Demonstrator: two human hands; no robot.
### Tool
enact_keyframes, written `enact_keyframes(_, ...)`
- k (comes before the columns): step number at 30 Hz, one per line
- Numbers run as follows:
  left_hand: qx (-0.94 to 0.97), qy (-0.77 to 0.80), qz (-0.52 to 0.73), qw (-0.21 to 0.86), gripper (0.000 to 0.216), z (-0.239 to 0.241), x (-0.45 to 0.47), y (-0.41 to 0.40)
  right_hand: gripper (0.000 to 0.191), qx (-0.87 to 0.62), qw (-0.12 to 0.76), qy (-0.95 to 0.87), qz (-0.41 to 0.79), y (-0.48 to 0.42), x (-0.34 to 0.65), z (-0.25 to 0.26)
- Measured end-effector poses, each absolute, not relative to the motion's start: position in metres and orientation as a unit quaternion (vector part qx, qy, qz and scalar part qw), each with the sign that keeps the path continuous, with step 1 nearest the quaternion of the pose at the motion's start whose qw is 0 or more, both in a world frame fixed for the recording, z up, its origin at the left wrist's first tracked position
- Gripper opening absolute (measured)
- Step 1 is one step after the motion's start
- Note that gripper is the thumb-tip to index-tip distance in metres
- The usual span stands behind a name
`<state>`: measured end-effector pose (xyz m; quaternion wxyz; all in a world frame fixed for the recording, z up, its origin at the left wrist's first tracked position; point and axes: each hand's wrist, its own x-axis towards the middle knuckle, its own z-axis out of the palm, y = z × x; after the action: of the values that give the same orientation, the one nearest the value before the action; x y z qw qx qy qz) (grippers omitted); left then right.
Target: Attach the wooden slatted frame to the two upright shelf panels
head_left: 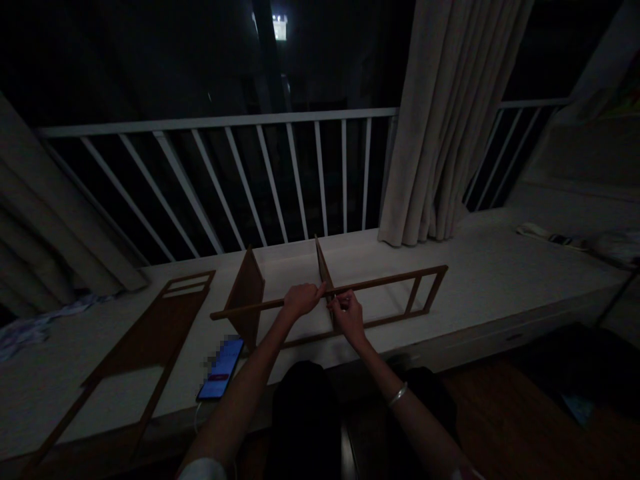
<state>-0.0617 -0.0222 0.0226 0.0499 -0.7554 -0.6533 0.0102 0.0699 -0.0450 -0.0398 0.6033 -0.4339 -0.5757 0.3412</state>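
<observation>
A brown wooden frame (385,283) lies on its side on the pale ledge, with two shelf boards standing up from it. My left hand (303,299) is closed around its upper rail, left of the inner shelf board (323,263). Just right of that board, my right hand (349,312) has its fingers pinched together below the rail, close to the joint. Whatever sits in that pinch is too small and dark to name. Nearer the rail's left end stands the other shelf board (247,293).
A second wooden panel with legs (155,323) lies on the ledge (480,267) to the left. Beside my left forearm is a lit phone (221,368) with a cable. Behind are a white railing (225,122) and a beige curtain (440,133). The room is dim.
</observation>
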Motion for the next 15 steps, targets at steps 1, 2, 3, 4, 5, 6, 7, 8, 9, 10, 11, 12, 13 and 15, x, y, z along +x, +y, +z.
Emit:
enact_keyframes(1,-0.755,-0.653,0.008,0.054,0.074,0.021,-0.062,-0.021,0.012,-0.434,0.602,-0.578,0.339,-0.044,0.069,-0.040)
enact_keyframes(2,-0.754,-0.655,0.005,0.055,0.075,0.020,-0.063,-0.019,0.012,-0.434,0.601,-0.579,0.338,-0.043,0.067,-0.040)
enact_keyframes(3,-0.752,-0.657,0.003,0.053,0.075,0.019,-0.063,-0.018,0.011,-0.434,0.603,-0.578,0.339,-0.042,0.066,-0.040)
enact_keyframes(4,-0.751,-0.659,0.001,0.050,0.075,0.019,-0.063,-0.017,0.011,-0.433,0.604,-0.575,0.342,-0.041,0.065,-0.040)
enact_keyframes(5,-0.749,-0.661,0.002,0.043,0.076,0.019,-0.064,-0.016,0.011,-0.431,0.606,-0.572,0.347,-0.040,0.063,-0.040)
enact_keyframes(6,-0.748,-0.663,0.003,0.038,0.075,0.019,-0.064,-0.016,0.012,-0.429,0.608,-0.568,0.353,-0.039,0.062,-0.040)
enact_keyframes(7,-0.747,-0.664,0.005,0.034,0.075,0.019,-0.064,-0.015,0.012,-0.428,0.609,-0.563,0.359,-0.038,0.061,-0.041)
enact_keyframes(8,-0.747,-0.664,0.007,0.031,0.075,0.020,-0.064,-0.015,0.012,-0.428,0.610,-0.558,0.365,-0.038,0.061,-0.041)
enact_keyframes(9,-0.746,-0.665,0.007,0.030,0.075,0.020,-0.064,-0.015,0.012,-0.430,0.610,-0.554,0.370,-0.037,0.061,-0.041)
enact_keyframes(10,-0.744,-0.667,0.008,0.028,0.075,0.020,-0.064,-0.015,0.012,-0.431,0.606,-0.552,0.377,-0.035,0.061,-0.041)
enact_keyframes(11,-0.744,-0.668,0.007,0.026,0.075,0.020,-0.064,-0.015,0.012,-0.434,0.600,-0.552,0.384,-0.034,0.062,-0.041)
enact_keyframes(12,-0.743,-0.669,0.007,0.024,0.075,0.020,-0.064,-0.016,0.011,-0.435,0.589,-0.558,0.390,-0.033,0.063,-0.040)
enact_keyframes(13,-0.743,-0.669,0.006,0.022,0.076,0.020,-0.064,-0.016,0.011,-0.435,0.574,-0.570,0.396,-0.031,0.065,-0.039)
enact_keyframes(15,-0.746,-0.665,-0.001,0.023,0.077,0.021,-0.064,-0.017,0.010,-0.435,0.539,-0.605,0.392,-0.028,0.072,-0.035)
